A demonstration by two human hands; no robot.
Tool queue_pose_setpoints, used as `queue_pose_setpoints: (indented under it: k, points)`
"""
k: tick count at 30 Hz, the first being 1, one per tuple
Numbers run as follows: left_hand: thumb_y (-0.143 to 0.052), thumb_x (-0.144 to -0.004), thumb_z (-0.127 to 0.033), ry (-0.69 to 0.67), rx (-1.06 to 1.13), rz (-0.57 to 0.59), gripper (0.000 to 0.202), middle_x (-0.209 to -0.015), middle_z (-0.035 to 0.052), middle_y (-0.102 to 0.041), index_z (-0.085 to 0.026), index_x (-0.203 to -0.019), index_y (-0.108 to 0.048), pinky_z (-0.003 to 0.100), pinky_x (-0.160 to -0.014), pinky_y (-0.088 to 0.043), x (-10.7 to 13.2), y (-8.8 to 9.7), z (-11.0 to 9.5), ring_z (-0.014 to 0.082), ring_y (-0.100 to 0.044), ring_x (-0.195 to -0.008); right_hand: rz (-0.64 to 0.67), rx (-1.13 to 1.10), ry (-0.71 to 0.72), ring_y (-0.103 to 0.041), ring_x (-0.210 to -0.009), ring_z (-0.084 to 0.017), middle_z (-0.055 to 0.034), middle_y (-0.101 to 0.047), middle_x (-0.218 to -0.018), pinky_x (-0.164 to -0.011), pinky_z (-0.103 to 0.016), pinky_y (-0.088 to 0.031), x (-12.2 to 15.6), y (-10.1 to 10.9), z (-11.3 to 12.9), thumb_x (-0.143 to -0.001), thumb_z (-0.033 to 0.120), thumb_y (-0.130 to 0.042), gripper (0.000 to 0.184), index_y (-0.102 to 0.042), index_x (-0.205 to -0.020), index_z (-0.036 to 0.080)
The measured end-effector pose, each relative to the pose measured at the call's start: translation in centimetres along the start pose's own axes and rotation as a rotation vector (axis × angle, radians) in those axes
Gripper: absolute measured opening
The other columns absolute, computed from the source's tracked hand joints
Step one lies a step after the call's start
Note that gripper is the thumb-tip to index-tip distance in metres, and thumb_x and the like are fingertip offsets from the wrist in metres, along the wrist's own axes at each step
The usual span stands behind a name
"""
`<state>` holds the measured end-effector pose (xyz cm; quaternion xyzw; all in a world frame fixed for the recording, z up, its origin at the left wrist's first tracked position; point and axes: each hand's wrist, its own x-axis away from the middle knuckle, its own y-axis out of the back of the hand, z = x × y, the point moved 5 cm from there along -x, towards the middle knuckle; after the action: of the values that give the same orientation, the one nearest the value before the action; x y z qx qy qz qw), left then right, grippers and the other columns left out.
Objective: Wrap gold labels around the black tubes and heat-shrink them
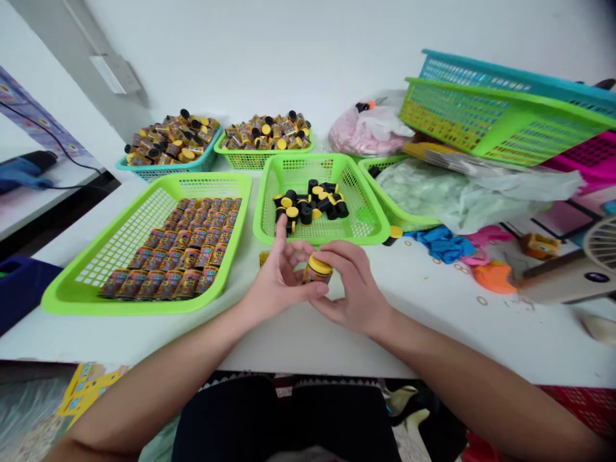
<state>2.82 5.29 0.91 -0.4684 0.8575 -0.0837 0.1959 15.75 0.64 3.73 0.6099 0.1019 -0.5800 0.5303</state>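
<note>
My lap is dark below the table edge. Just above it, over the white top, my left hand and right hand meet around one small jar. Both grip it: left thumb and fingers press its side with the index finger raised, and right fingers curl round the far side near its yellow cap. The jar stands roughly upright, lifted off the table, I think, though my fingers hide its base.

To the left lies a wide green tray with labelled jars in neat rows filling its right half. Straight ahead, just past my hands, a green basket holds loose black and yellow caps. Right of it, another green basket carries a pale plastic bag, with blue and orange scraps on the table near it.

Farther back, a teal basket and a small green basket are heaped with jars. At far right, empty baskets lean in a tilted stack.
</note>
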Motion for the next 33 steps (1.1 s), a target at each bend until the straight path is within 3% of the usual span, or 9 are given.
queue_pose_setpoints:
  k: [4, 7, 12, 18, 20, 23, 26, 28, 33]
  points:
    - [-0.070, -0.087, -0.026, 0.264, 0.079, 0.275, 0.109, -0.090, -0.0029, -0.063, -0.037, -0.155, 0.014, 0.021, -0.074, -0.050, 1.1, -1.4, 1.0, 0.0088, -0.061, -0.079, 0.038, 0.012, 0.115, -0.057, -0.113, -0.028, -0.0147, -0.059, -0.116, -0.095, -0.047, -0.053, 0.0, 0.0, 1.2, -0.083, 0.025, -0.067, 0.058, -0.045, -0.136, 0.014]
    - [-0.066, -0.091, -0.025, 0.283, 0.097, 0.339, 0.104, -0.081, -0.0030, -0.064, -0.030, -0.156, 0.015, 0.022, -0.072, -0.050, 1.6, -1.6, 0.8, 0.0101, -0.062, -0.075, 0.073, 0.032, 0.170, -0.058, -0.111, -0.029, -0.0142, -0.061, -0.112, -0.093, -0.048, -0.055, 0.0, 0.0, 1.6, -0.087, 0.029, -0.064, 0.057, -0.045, -0.138, 0.012]
    - [-0.065, -0.089, -0.022, 0.224, 0.048, 0.317, 0.096, -0.071, -0.0074, -0.054, -0.027, -0.155, 0.004, 0.017, -0.058, -0.044, 1.7, -1.8, 0.5, 0.0065, -0.053, -0.059, 0.069, 0.088, 0.248, -0.060, -0.106, -0.027, -0.0127, -0.064, -0.104, -0.093, -0.047, -0.056, 0.0, 0.3, 1.9, -0.092, 0.031, -0.062, 0.055, -0.045, -0.140, 0.011]
    - [-0.067, -0.081, -0.014, 0.087, -0.395, 0.000, 0.093, -0.074, -0.0071, -0.046, -0.024, -0.153, -0.010, 0.019, -0.056, -0.042, 1.4, -1.0, 0.3, 0.0077, -0.046, -0.060, 0.101, 0.277, 0.286, -0.061, -0.097, -0.024, -0.0106, -0.067, -0.098, -0.097, -0.050, -0.052, 0.2, -0.1, 1.6, -0.095, 0.025, -0.057, 0.042, -0.052, -0.135, 0.012]
    - [-0.067, -0.082, -0.017, 0.121, -0.338, 0.027, 0.094, -0.071, -0.0083, -0.043, -0.025, -0.154, -0.007, 0.018, -0.054, -0.041, 1.5, -1.1, 0.4, 0.0075, -0.043, -0.058, 0.100, 0.235, 0.292, -0.061, -0.097, -0.024, -0.0108, -0.068, -0.100, -0.098, -0.049, -0.052, 0.3, 0.0, 1.6, -0.094, 0.027, -0.059, 0.048, -0.049, -0.139, 0.011]
    - [-0.068, -0.086, -0.027, 0.210, -0.111, 0.203, 0.095, -0.068, -0.0096, -0.043, -0.028, -0.154, -0.002, 0.017, -0.050, -0.035, 1.6, -1.7, 0.4, 0.0060, -0.040, -0.053, 0.055, 0.110, 0.300, -0.062, -0.097, -0.023, -0.0093, -0.069, -0.100, -0.099, -0.046, -0.052, 0.2, 0.3, 1.7, -0.092, 0.031, -0.064, 0.063, -0.040, -0.147, 0.012]
    - [-0.073, -0.084, -0.034, 0.257, 0.021, 0.343, 0.097, -0.067, -0.0092, -0.048, -0.027, -0.154, -0.006, 0.017, -0.050, -0.036, 1.6, -2.1, 0.1, 0.0062, -0.043, -0.052, 0.034, 0.051, 0.289, -0.064, -0.096, -0.022, -0.0072, -0.070, -0.098, -0.102, -0.045, -0.050, 0.2, 0.3, 1.9, -0.092, 0.029, -0.063, 0.065, -0.037, -0.150, 0.015]
    - [-0.073, -0.083, -0.034, 0.257, 0.033, 0.342, 0.099, -0.065, -0.0101, -0.048, -0.026, -0.154, -0.004, 0.017, -0.051, -0.037, 1.4, -2.1, 0.0, 0.0063, -0.044, -0.051, 0.030, 0.061, 0.263, -0.064, -0.097, -0.022, -0.0074, -0.070, -0.098, -0.102, -0.046, -0.051, 0.2, 0.2, 1.9, -0.092, 0.028, -0.062, 0.061, -0.040, -0.148, 0.016]
    - [-0.069, -0.084, -0.024, 0.151, -0.108, 0.197, 0.101, -0.062, -0.0127, -0.041, -0.028, -0.151, 0.005, 0.016, -0.048, -0.032, 0.9, -1.9, -0.5, 0.0060, -0.039, -0.049, 0.002, 0.076, 0.258, -0.062, -0.105, -0.023, -0.0098, -0.067, -0.103, -0.102, -0.049, -0.050, 0.1, 0.6, 1.7, -0.091, 0.023, -0.064, 0.046, -0.051, -0.134, 0.014]
